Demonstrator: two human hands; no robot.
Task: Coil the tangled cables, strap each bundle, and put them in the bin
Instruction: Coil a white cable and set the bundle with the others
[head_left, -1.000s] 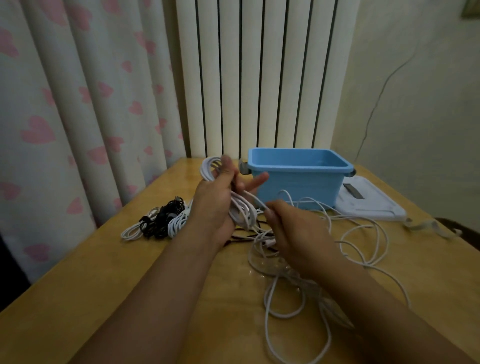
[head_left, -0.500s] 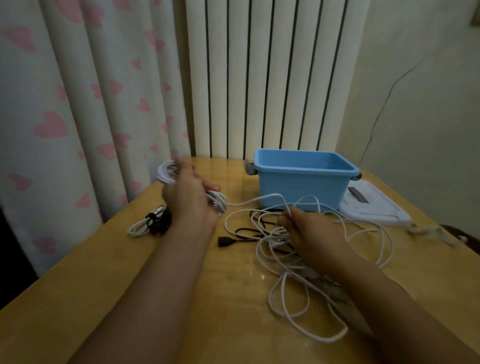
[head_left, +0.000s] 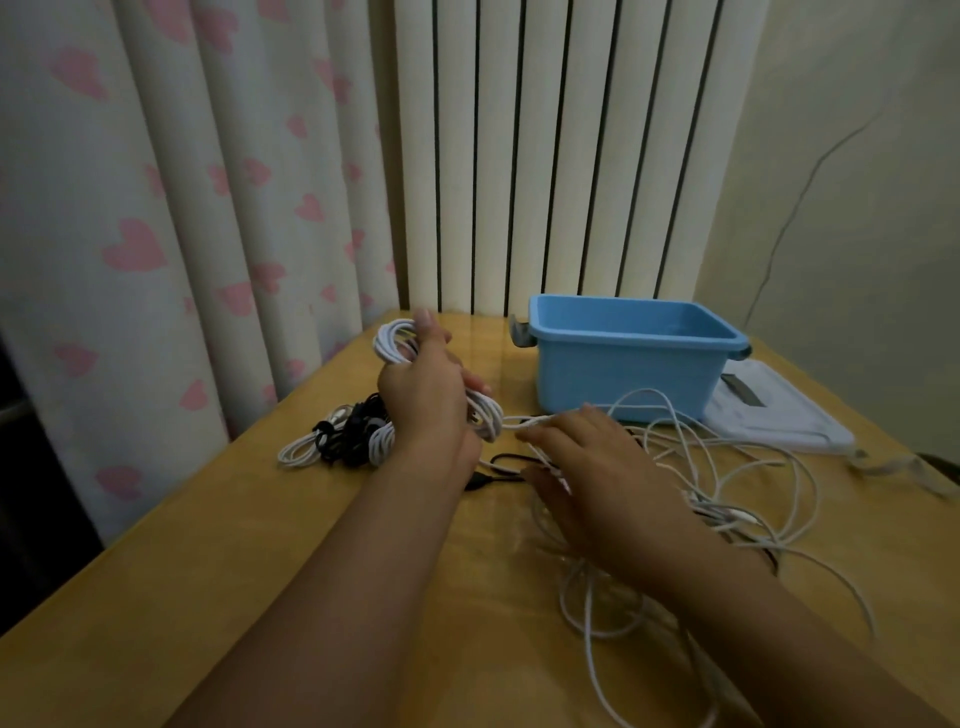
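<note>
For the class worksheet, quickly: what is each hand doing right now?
Left hand: closed around the white cable coil.
Right hand: fingers extended, pinching the white cable strand leading from the coil.

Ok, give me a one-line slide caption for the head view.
Left hand grips a white cable coil while the right hand feeds loose cable beside the blue bin.

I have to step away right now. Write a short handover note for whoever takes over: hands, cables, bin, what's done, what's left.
Left hand grips a part-wound white coil.
Right hand feeds the same cable's loose run toward it.
Loose white tangle and a black cable lie on the table.
Coiled bundles sit left of the hands, not binned.
Blue bin looks empty.
Left: finish coil, strap, coil the rest, bin everything.
</note>
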